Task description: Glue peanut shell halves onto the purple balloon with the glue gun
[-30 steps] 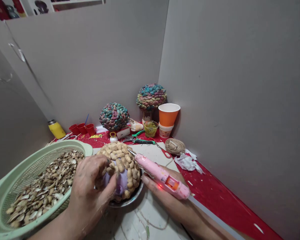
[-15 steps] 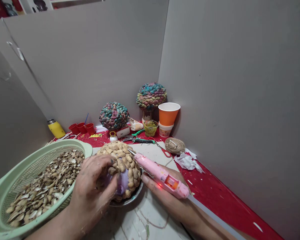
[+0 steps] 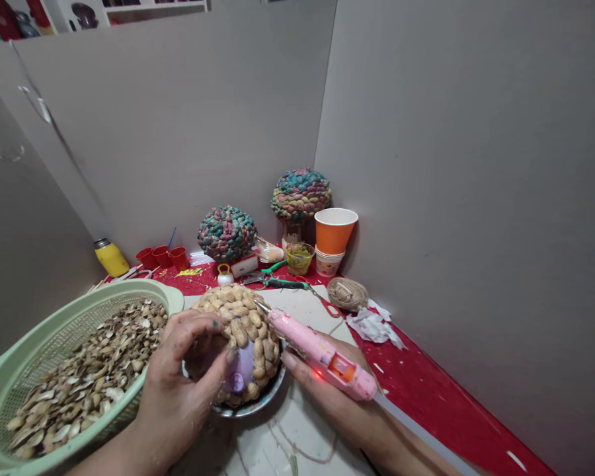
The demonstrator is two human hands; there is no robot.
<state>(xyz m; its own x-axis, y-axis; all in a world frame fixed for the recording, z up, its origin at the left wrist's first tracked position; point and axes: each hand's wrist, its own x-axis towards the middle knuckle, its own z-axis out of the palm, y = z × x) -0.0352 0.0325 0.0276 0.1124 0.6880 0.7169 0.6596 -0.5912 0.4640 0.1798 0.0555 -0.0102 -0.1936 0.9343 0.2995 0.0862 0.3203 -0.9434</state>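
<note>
Fingers of the left hand [image 3: 178, 390] curl on the peanut-shell dome [image 3: 240, 337], sitting in a metal dish [image 3: 258, 403] near the table's front edge. The right hand [image 3: 327, 390] grips a pink glue gun [image 3: 317, 354], nozzle touching the dome. A green basket [image 3: 39, 344] stands at the left edge.

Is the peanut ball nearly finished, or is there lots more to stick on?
Nearly. Most of the ball is already covered in peanut shells. The left hand grips it beside a bare purple patch, and the right hand holds the glue gun with its tip by the ball. Left to do: cover that patch, probably with more from the green basket.
</note>
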